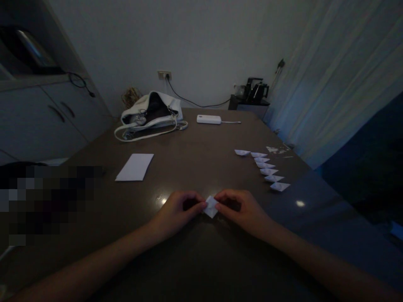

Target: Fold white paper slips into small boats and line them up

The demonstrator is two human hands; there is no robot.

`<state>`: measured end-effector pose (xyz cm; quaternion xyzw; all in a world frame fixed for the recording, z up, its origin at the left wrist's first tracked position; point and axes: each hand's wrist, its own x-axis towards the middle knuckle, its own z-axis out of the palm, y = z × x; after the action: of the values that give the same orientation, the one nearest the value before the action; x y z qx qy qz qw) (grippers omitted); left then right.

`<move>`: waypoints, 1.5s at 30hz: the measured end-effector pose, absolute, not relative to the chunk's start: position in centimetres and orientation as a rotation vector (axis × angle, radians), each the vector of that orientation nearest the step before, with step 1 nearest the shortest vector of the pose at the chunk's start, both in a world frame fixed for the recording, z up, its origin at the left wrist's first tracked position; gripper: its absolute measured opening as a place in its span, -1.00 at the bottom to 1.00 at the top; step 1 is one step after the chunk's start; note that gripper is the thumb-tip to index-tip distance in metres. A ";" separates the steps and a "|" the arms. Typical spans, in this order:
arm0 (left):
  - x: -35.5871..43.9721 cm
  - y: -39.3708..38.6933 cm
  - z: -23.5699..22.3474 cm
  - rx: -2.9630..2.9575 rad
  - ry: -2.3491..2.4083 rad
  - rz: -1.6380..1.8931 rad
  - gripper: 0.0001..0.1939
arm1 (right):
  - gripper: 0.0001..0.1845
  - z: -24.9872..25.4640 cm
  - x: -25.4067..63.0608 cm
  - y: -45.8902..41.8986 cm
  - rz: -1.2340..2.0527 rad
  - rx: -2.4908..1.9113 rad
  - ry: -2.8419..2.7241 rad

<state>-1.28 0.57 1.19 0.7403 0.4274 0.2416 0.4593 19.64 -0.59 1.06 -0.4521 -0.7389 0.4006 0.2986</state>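
A small folded paper (211, 207), white and diamond-shaped, is held just above the dark table (195, 256) in front of me. My left hand (181, 209) pinches its left corner between thumb and fingers. On the opposite corner, my right hand (241, 207) has the same kind of pinch. Beyond my right hand stand several folded paper boats (266, 165) in a slanting row. To the far left of my hands lies a stack of white paper (135, 167).
A white handbag (153, 111) lies open at the table's back left, its strap trailing forward. Right of it is a white power bank (209, 119) with a short cable. Paper scraps (277, 149) lie near the right edge. A black kettle (258, 91) stands beyond the table.
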 end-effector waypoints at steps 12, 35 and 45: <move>-1.1 0.5 1.4 1.857 1.072 0.594 -0.80 | -0.86 1.0 19.7 -0.3 1.324 -1.236 -1.786; -2.3 0.7 1.0 2.448 0.923 0.352 -0.91 | -0.88 1.8 20.4 -0.7 0.650 -1.004 -2.579; -1.8 0.1 1.5 2.400 1.027 0.412 -0.88 | -0.90 1.6 19.7 -0.8 0.818 -1.287 -2.334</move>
<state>-1.83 0.14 1.46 0.8800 0.3766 0.1509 0.2470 19.66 -0.83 1.61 -0.4543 -0.8241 0.2887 0.1761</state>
